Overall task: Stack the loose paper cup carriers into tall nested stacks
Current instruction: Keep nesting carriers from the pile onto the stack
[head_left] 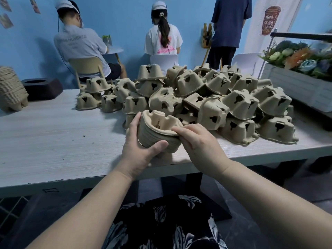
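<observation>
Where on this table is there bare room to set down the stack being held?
Bare tabletop lies left of the held stack, between the finished stack and the near edge. Right of it, the loose carriers crowd the surface.

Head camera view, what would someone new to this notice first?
Probably the big heap of loose cup carriers piled across the right half of the table, most lying bottom up. In front of it, both hands hold a small nested stack, the left hand gripping its side, the right hand pinching its rim. A taller finished stack stands at far left.
</observation>
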Tool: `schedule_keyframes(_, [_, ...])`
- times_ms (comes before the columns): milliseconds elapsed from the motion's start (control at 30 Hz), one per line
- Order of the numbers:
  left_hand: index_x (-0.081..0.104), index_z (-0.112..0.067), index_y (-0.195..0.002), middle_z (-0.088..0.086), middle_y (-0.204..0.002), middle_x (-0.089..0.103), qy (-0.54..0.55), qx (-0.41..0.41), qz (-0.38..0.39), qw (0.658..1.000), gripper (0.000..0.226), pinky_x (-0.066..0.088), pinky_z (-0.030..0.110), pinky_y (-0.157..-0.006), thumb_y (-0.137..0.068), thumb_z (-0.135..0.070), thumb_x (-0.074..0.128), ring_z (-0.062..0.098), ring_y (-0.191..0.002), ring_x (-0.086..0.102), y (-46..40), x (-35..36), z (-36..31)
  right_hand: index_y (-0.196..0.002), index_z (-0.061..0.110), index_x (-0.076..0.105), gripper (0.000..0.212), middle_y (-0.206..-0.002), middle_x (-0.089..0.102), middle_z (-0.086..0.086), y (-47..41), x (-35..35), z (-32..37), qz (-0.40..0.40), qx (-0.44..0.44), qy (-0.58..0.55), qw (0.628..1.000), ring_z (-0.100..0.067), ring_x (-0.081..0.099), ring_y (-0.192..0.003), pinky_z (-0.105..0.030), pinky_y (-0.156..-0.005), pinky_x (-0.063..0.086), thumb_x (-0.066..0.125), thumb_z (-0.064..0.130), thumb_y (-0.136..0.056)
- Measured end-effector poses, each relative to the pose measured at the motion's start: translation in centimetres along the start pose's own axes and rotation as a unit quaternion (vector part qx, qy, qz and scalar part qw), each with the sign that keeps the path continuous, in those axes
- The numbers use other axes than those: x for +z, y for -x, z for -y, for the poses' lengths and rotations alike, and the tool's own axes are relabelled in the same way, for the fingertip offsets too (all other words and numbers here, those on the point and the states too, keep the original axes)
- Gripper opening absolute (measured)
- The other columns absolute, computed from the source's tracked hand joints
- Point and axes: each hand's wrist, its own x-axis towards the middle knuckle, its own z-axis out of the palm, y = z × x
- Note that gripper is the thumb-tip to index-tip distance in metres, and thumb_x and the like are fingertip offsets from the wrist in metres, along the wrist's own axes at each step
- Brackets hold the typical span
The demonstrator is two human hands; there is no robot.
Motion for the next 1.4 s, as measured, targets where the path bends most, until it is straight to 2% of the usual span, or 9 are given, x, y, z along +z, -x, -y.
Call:
schedule_keyframes(133, [0.034, -0.056, -0.134, -0.004, -0.145, 0.046, 0.009, -0.001, -0.010, 1.000, 0.106, 0.045, 0.040, -0.107, -0.042, -0.072, 0.083, 0.011, -0.130, 0.048, -0.5, 0.3, 0.2, -0.117, 0.011, 0.066, 0.034, -0.103, 0.066, -0.005, 0.4, -0.6, 0.1, 0.053, -0.001, -0.003, 0.999, -0.028, 0.057, -0.089, -0.033, -0.078, 0.049, 0.044, 0.024, -0.095])
schedule_keyframes(300, [0.035, -0.034, -0.144, -0.005, -0.140, 0.052, 0.028, 0.007, 0.006, 1.000, 0.108, 0.046, 0.039, -0.106, -0.050, -0.056, 0.083, 0.010, -0.127, 0.052, -0.6, 1.3, 0.3, -0.108, 0.009, 0.068, 0.028, -0.113, 0.065, -0.009, -0.3, -3.1, -2.4, -0.078, 0.090, 0.096, 0.988, -0.033, 0.056, -0.098, -0.034, -0.089, 0.040, 0.057, 0.023, -0.087])
schedule_keyframes(467, [0.034, -0.028, -0.147, -0.008, -0.137, 0.053, 0.047, 0.010, 0.005, 0.999, 0.109, 0.049, 0.018, -0.095, -0.051, -0.051, 0.081, 0.003, -0.122, 0.054, -0.4, 1.5, 0.2, -0.121, 0.008, 0.061, 0.039, -0.119, 0.059, -0.013, -0.6, -4.6, -5.2, -0.015, 0.257, 0.163, 0.952, -0.037, 0.044, -0.111, -0.038, -0.095, 0.035, 0.064, 0.021, -0.085])
schedule_keyframes(600, [0.033, -0.026, -0.148, -0.007, -0.138, 0.053, 0.054, 0.016, 0.005, 0.998, 0.110, 0.048, 0.025, -0.102, -0.052, -0.048, 0.082, 0.006, -0.124, 0.054, -0.2, 1.4, 0.3, -0.102, 0.009, 0.068, 0.027, -0.096, 0.065, -0.010, 0.2, -4.1, -5.0, -0.049, 0.220, 0.161, 0.961, -0.038, 0.051, -0.099, -0.031, -0.086, 0.034, 0.073, 0.019, -0.077])
schedule_keyframes(733, [0.033, -0.025, -0.149, -0.007, -0.139, 0.052, 0.060, 0.019, 0.003, 0.998, 0.123, 0.048, 0.014, -0.093, -0.045, -0.060, 0.087, 0.003, -0.123, 0.054, -0.2, 1.4, 0.3, -0.086, 0.013, 0.071, 0.022, -0.093, 0.063, -0.006, 1.0, -3.8, -4.4, -0.090, 0.206, 0.141, 0.964, -0.034, 0.052, -0.096, -0.027, -0.086, 0.035, 0.067, 0.031, -0.074])
schedule_keyframes(900, [0.033, -0.023, -0.150, -0.007, -0.140, 0.052, 0.063, 0.020, -0.005, 0.998, 0.130, 0.046, 0.009, -0.089, -0.041, -0.072, 0.084, -0.001, -0.121, 0.054, -0.1, 1.4, 0.2, -0.111, 0.011, 0.059, 0.042, -0.117, 0.053, -0.012, 1.3, -4.6, -4.5, -0.097, 0.242, 0.069, 0.963, -0.031, 0.049, -0.109, -0.013, -0.093, 0.022, 0.061, 0.034, -0.077])
schedule_keyframes(1067, [0.034, -0.024, -0.149, -0.003, -0.141, 0.052, 0.057, 0.024, -0.012, 0.998, 0.131, 0.047, 0.013, -0.095, -0.039, -0.074, 0.083, 0.007, -0.125, 0.053, -0.2, 1.4, 0.5, -0.139, 0.028, 0.045, 0.065, -0.143, 0.037, -0.008, 1.1, -5.5, -4.0, -0.010, 0.263, 0.091, 0.960, -0.027, 0.038, -0.127, -0.027, -0.099, 0.029, 0.068, 0.037, -0.078])
schedule_keyframes(1233, [0.035, -0.024, -0.149, -0.006, -0.139, 0.054, 0.070, 0.020, -0.015, 0.997, 0.130, 0.046, 0.009, -0.088, -0.038, -0.073, 0.083, -0.002, -0.120, 0.055, -0.2, 1.5, 0.3, -0.119, 0.020, 0.063, 0.059, -0.138, 0.042, -0.013, 1.9, -5.8, -4.0, -0.009, 0.229, 0.136, 0.964, -0.036, 0.048, -0.115, -0.041, -0.095, 0.043, 0.081, 0.036, -0.065])
schedule_keyframes(1400, [0.036, -0.025, -0.147, -0.008, -0.136, 0.055, 0.071, 0.026, -0.019, 0.997, 0.128, 0.046, 0.008, -0.085, -0.038, -0.074, 0.083, -0.008, -0.114, 0.056, -0.1, 1.6, 0.1, -0.102, 0.013, 0.066, 0.054, -0.125, 0.053, -0.015, 2.3, -5.2, -3.8, -0.025, 0.183, 0.184, 0.965, -0.040, 0.053, -0.101, -0.039, -0.087, 0.044, 0.087, 0.032, -0.057])
